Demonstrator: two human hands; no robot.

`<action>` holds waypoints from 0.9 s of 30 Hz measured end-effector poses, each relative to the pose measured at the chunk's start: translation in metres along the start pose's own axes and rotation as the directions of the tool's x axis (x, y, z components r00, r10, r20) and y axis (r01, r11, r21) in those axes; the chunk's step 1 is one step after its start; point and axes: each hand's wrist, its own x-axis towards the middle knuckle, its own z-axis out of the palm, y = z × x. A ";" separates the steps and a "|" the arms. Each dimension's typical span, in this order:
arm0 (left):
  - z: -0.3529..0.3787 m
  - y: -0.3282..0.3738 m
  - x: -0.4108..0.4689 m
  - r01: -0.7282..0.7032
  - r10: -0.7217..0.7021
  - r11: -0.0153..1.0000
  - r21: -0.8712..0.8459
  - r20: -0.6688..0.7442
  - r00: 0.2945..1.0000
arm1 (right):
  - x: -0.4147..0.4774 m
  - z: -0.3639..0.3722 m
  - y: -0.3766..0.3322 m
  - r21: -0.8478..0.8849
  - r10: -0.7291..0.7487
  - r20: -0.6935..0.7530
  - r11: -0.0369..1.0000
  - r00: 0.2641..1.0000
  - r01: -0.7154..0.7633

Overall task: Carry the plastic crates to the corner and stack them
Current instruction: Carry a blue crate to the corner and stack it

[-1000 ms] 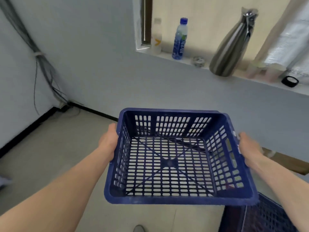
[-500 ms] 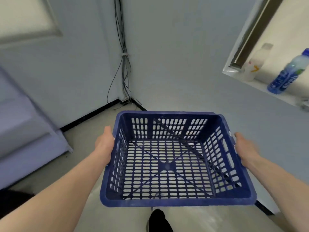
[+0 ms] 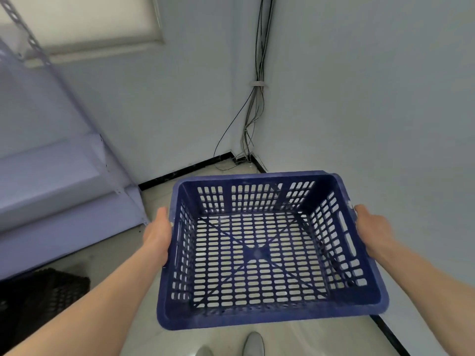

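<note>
Two pale walls (image 3: 372, 98) meet ahead of me at a corner, with a black skirting strip along their base. The light floor (image 3: 108, 258) runs up to that corner. A pale metal shelving unit (image 3: 51, 170) stands against the left wall. The blue crate (image 3: 257, 253) is held in the air in front of me, roughly level, open side up and with nothing in it; the floor shows through its slotted base. A black crate (image 3: 38, 296) sits on the floor at my lower left, beside the foot of the shelving. My left hand (image 3: 158, 237) grasps the blue crate's left wall and my right hand (image 3: 372, 232) grasps its right wall; my fingers are mostly hidden below the rim. A bundle of cables (image 3: 254, 111) runs down the corner to the floor. My shoe (image 3: 253, 343) shows below the crate.
</note>
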 end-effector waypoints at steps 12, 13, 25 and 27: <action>-0.001 0.068 0.165 0.124 -0.124 0.991 -0.040 0.009 0.992 | 0.079 0.121 -0.121 -0.122 0.001 -0.005 0.993 1.000 -0.002; -0.003 0.074 0.178 0.132 -0.132 0.991 -0.035 0.018 0.991 | 0.083 0.131 -0.129 -0.133 0.008 -0.008 0.991 1.000 -0.009; 0.008 0.071 0.314 0.192 -0.194 0.981 0.042 0.059 0.979 | 0.166 0.282 -0.176 -0.236 0.046 0.079 0.971 0.996 -0.026; 0.016 0.055 0.346 0.218 -0.220 0.975 0.049 0.046 0.974 | 0.193 0.319 -0.174 -0.263 0.044 0.121 0.965 0.992 -0.011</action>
